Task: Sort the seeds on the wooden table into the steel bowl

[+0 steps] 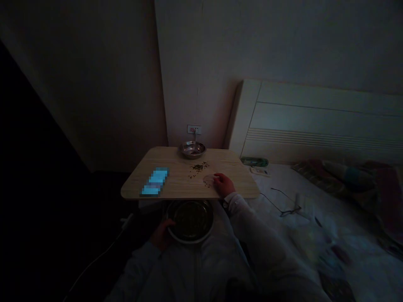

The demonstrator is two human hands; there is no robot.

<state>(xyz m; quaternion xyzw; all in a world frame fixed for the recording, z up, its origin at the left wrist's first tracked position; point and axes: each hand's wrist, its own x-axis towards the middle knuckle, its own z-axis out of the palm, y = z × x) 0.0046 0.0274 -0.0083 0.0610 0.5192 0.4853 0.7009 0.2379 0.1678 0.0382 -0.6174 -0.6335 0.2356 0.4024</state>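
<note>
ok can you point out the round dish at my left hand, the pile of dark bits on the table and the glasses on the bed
Round dish (189, 242): head view, on its near rim
Pile of dark bits (198, 167): head view, on its middle
Glasses (291, 211): head view, on the front frame

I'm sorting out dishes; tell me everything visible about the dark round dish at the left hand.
The round, shallow dish, dark inside with a pale near rim, faces upward over the lap, its far edge hidden by the pale wood-grain tabletop. The bare left hand grips its left side, thumb over the rim. Its contents and material are too dim to tell.
</note>
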